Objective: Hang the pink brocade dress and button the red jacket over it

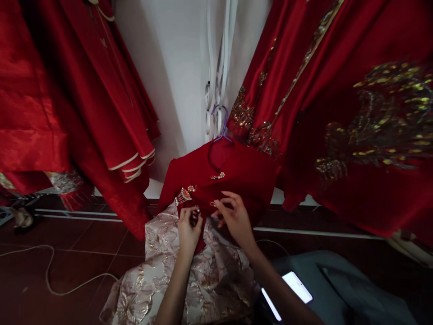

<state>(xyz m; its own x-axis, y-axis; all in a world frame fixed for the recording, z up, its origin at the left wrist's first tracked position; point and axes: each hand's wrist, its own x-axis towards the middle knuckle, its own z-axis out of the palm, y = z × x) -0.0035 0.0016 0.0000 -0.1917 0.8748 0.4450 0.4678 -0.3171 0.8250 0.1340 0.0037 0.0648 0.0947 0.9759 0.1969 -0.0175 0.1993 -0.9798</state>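
Note:
A red top (237, 176) with beaded fastenings hangs on a purple hanger (223, 131) in front of me. My left hand (190, 225) is closed in a pinch at its lower front edge, beside a small bead at the fingertips. Just above that hand, a jewelled ornament with dangling beads (184, 195) lies on the cloth. My right hand (235, 216) is held over the front with its fingers apart, the foremost fingertip by a small pale fastening (213, 204). Another beaded fastening (218, 175) sits below the neckline. Pink-silver brocade (142, 289) hangs beneath the top.
Red garments (111, 99) hang at left; red garments with gold sequins (382, 122) hang at right. White straps (219, 58) dangle by the wall. A lit phone (297, 286) rests on dark grey cloth (338, 280). A cable (50, 280) crosses the tiled floor near shoes (22, 218).

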